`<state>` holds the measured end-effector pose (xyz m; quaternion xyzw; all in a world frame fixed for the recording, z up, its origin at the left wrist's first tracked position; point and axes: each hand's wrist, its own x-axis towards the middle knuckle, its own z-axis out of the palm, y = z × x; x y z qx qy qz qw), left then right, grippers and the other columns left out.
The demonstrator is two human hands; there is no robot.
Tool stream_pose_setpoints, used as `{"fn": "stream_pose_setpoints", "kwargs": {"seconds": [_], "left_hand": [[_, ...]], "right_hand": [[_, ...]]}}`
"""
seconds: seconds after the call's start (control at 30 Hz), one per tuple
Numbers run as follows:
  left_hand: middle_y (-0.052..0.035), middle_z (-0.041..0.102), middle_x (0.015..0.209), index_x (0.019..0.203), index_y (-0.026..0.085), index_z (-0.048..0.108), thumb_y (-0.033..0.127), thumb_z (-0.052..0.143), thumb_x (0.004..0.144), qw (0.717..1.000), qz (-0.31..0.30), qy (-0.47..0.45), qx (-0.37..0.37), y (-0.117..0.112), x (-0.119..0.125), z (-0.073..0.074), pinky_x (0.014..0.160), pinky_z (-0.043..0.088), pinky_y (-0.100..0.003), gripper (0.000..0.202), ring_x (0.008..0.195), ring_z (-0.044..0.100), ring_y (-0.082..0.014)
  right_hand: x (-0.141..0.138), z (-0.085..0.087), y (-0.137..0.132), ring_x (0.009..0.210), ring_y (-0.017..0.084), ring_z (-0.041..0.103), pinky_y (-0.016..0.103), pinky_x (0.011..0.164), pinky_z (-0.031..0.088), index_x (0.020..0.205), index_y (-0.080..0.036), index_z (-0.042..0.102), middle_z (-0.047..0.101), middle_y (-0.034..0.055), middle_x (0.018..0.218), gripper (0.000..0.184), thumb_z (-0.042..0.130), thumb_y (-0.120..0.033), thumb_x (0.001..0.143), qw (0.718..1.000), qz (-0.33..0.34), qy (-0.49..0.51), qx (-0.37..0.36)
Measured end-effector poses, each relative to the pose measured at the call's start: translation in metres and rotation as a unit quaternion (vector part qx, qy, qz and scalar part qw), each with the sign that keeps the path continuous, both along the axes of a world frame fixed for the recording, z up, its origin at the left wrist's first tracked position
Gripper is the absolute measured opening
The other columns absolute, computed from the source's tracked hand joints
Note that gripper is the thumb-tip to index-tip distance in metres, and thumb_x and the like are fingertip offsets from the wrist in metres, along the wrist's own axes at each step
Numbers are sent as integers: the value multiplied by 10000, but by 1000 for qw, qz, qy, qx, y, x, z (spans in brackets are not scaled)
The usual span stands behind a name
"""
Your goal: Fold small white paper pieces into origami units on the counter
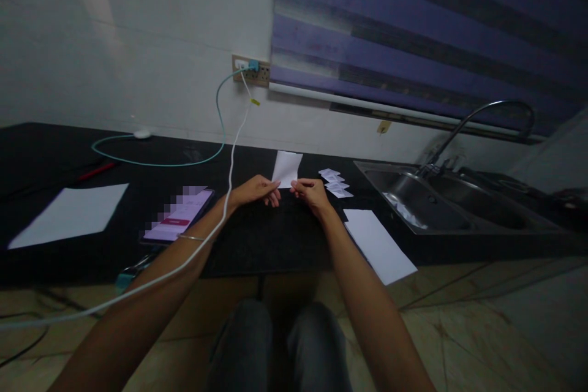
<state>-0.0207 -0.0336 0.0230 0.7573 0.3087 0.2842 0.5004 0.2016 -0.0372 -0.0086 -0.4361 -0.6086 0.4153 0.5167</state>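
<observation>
A small white sheet of paper (287, 167) is held between both hands above the middle of the black counter. My left hand (261, 188) pinches its lower left corner between thumb and fingers. At the lower right corner, my right hand (310, 192) grips the same paper with thumb and index finger. Just right of it lie several small folded paper pieces (336, 184), overlapping in a row. Closer to the counter's front edge, white paper sheets (379, 245) rest beside my right forearm.
A tablet or phone with a lit screen (177, 214) lies by my left forearm, and a larger white sheet (71, 214) farther left. A white cable (231, 165) crosses over my left arm from the wall socket (250, 70). At right is a steel sink (413, 196) with a faucet (432, 166).
</observation>
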Motion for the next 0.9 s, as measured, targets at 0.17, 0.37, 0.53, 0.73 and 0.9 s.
{"fn": "stream_pose_setpoints", "kwargs": {"seconds": [0.17,0.37,0.53,0.73,0.9], "left_hand": [[-28,569,454,542,152,628,626,490,939,990,51,60,113,2,0,-5,451,353,-210,633,412,501,-106],[12,426,412,463,185,501,593,412,968,975,95,107,170,4,-1,-10,433,258,-232,656,394,376,-97],[-18,580,518,593,153,620,609,464,947,991,77,37,107,-1,-1,-1,472,321,-213,598,444,457,-99],[-46,633,546,628,125,687,523,523,955,995,86,4,43,-7,0,7,484,356,-210,541,460,506,-102],[-15,583,494,623,125,687,504,610,915,993,112,-20,26,-6,-1,6,451,327,-204,484,424,468,-88]], "right_hand": [[-1,-1,1,581,134,530,281,599,413,714,-154,752,694,55,696,371,757,-524,720,1000,-2,7,0],[-2,1,1,562,131,520,278,574,390,693,-154,746,681,49,668,356,754,-509,717,1000,-14,4,-6],[0,-2,1,567,132,523,275,583,395,696,-153,749,676,44,660,354,748,-505,733,1000,8,-16,-6],[2,-5,2,581,136,536,275,595,407,695,-161,753,677,42,667,378,741,-536,744,999,32,-26,1],[3,-2,1,553,125,502,269,565,372,695,-160,752,670,37,656,382,747,-540,740,998,45,-37,-8]]}}
